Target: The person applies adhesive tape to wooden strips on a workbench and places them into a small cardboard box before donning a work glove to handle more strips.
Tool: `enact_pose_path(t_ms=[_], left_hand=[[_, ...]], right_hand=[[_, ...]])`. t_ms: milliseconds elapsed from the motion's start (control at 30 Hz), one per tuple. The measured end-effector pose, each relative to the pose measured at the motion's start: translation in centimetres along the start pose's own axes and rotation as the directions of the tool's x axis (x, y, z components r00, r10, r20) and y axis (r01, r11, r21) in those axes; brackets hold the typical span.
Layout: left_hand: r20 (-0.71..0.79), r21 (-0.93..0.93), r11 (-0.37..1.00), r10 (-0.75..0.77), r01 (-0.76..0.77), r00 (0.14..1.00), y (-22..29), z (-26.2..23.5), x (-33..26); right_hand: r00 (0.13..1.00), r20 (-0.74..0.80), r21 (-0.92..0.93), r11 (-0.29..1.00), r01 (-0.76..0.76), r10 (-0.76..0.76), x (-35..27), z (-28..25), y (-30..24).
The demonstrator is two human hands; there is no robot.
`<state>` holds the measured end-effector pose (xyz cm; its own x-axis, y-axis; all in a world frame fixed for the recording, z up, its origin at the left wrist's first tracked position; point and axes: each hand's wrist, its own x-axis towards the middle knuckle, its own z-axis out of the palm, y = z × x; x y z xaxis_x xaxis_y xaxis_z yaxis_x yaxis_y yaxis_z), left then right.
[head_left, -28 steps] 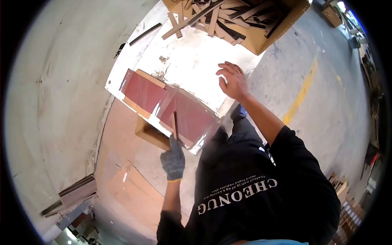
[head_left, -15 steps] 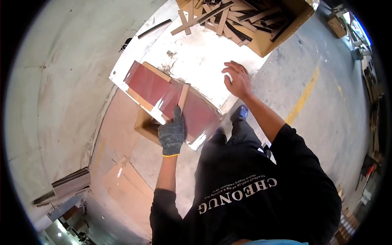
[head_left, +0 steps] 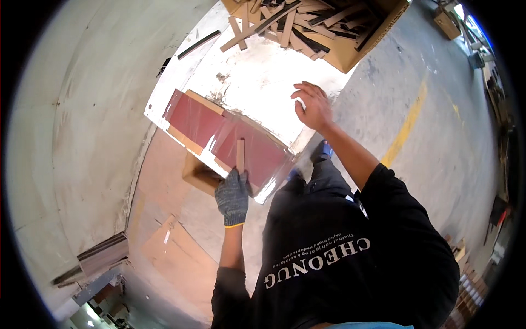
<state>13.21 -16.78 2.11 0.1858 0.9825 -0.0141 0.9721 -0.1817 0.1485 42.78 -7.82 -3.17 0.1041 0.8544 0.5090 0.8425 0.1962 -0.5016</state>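
Note:
My left hand (head_left: 232, 196), in a grey knit glove with a yellow cuff edge, is closed on the lower end of a short brown wood strip (head_left: 240, 153). The strip lies over the near part of a dark red board (head_left: 194, 117), which has tan pieces along its long edges and shiny clear film or tape over it. My bare right hand (head_left: 314, 107) is at the right side of the white tabletop (head_left: 257, 74), fingers loosely bent and thumb apart, nothing in it. Whether it touches the surface, I cannot tell.
A cardboard box (head_left: 368, 48) of brown and black strips (head_left: 286, 26) stands at the far end, some spilling out. One black strip (head_left: 198, 45) lies apart on the tabletop. Below the left edge is another cardboard box (head_left: 199, 176). Stacked boards (head_left: 103, 254) are at lower left.
My left hand has drawn the strip toward me along the red board, and the strip has turned more upright in the picture. My right hand has hardly moved. The whole view has shifted slightly.

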Motion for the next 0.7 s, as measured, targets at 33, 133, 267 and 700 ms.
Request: enact_pose_path(t_ms=[33, 133, 267, 700], left_hand=[[0.047, 0.072, 0.997, 0.022, -0.025, 0.999, -0.5, 0.0, -0.1], [0.024, 0.158, 0.982, 0.105, -0.108, 0.994, -0.6, 0.8, 1.2], [-0.099, 0.165, 0.963, 0.231, -0.213, 0.968, 3.9, -1.7, 9.6], [-0.102, 0.117, 0.992, 0.062, -0.05, 0.993, 3.3, 0.0, 7.1]], right_hand=[[1.0, -0.005, -0.002, 1.0, -0.001, 0.001, 0.0, 0.1, -0.1], [1.0, -0.009, 0.032, 0.999, -0.026, 0.026, 0.2, 0.2, -0.5], [1.0, -0.024, 0.028, 1.0, 0.007, -0.007, 0.4, 0.3, -0.5], [0.996, 0.071, 0.026, 0.998, -0.056, 0.054, 0.1, 0.4, 0.0]])
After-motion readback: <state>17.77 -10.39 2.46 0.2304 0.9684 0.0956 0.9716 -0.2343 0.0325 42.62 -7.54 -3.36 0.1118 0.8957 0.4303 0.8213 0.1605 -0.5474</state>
